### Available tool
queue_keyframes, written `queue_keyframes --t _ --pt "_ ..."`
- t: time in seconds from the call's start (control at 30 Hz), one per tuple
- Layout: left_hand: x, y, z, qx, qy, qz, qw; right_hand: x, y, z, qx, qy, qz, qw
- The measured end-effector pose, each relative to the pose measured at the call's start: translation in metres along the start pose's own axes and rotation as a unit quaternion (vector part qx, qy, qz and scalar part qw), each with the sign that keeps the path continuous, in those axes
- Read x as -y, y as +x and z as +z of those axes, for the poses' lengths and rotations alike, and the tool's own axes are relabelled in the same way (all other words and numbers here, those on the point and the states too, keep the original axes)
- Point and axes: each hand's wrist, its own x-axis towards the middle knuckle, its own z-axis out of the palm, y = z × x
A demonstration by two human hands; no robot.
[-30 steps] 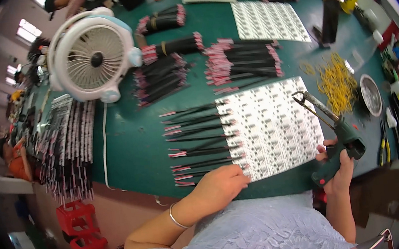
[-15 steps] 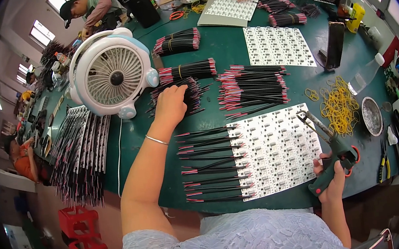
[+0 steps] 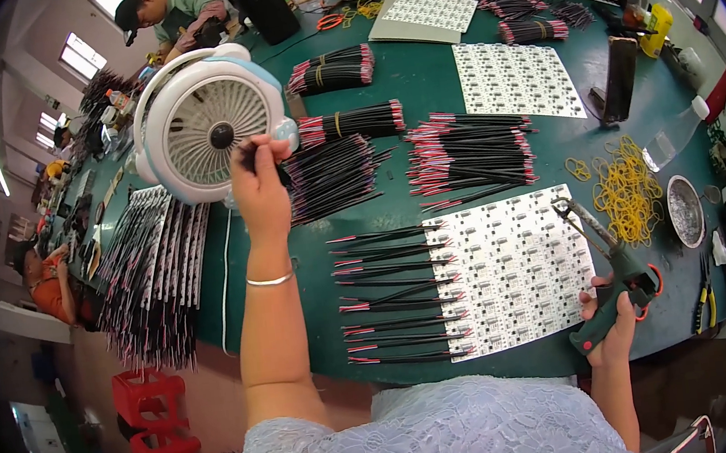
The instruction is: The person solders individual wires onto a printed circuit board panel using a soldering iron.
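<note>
While the right hand (image 3: 610, 324) wraps its fingers and thumb around the handle of a green soldering gun (image 3: 626, 271) at the right edge of the circuit board (image 3: 520, 271), the left hand (image 3: 261, 189) is raised beyond the board's far left corner, in front of the fan (image 3: 182, 135). Its fingers bend in near the thumb; a dark spot shows there, but it is unclear whether they close on anything. Black wires (image 3: 394, 303) lie in a row along the board's left edge, and a loose wire pile (image 3: 335, 176) sits beyond it, just beside the left hand.
</note>
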Motion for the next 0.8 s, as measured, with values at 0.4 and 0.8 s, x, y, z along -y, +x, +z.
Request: queue_keyframes --t 0.4,0.8 --pt "0.025 -0.053 -0.005 -0.05 -0.232 -0.128 0.963 0.001 0.001 0.002 -0.003 -0.013 -0.003 1.0" --pt "0.041 -0.013 0.025 0.247 0.355 -0.112 0.895 0.001 -0.001 0.0 -0.006 -0.005 0.006 1.0"
